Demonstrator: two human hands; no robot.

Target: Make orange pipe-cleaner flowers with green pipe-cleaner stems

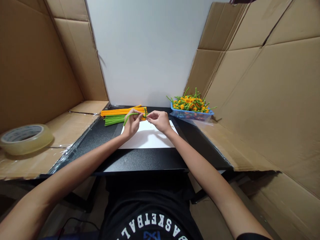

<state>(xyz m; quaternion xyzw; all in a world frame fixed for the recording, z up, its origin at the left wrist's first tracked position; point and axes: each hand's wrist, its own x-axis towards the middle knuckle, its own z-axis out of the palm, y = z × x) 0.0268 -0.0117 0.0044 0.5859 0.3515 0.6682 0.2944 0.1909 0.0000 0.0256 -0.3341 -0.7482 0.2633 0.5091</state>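
Above a white sheet (147,138), my left hand (132,125) and my right hand (160,120) meet with their fingertips close together. Between them is a green pipe cleaner (130,115) joined to a small orange pipe-cleaner piece (143,118). One green end curves back over my left hand, and another stands up between the hands. My left thumb and fingers pinch the piece. The right fingers are closed at its other side, where a green end seems to run; the fingertips partly hide it.
Orange pipe cleaners (117,112) and green pipe cleaners (113,120) lie at the left on the black table (150,160). A blue basket (192,115) of orange-and-green pieces stands at the right. A tape roll (26,138) rests on cardboard at far left. Cardboard walls (265,93) flank the table.
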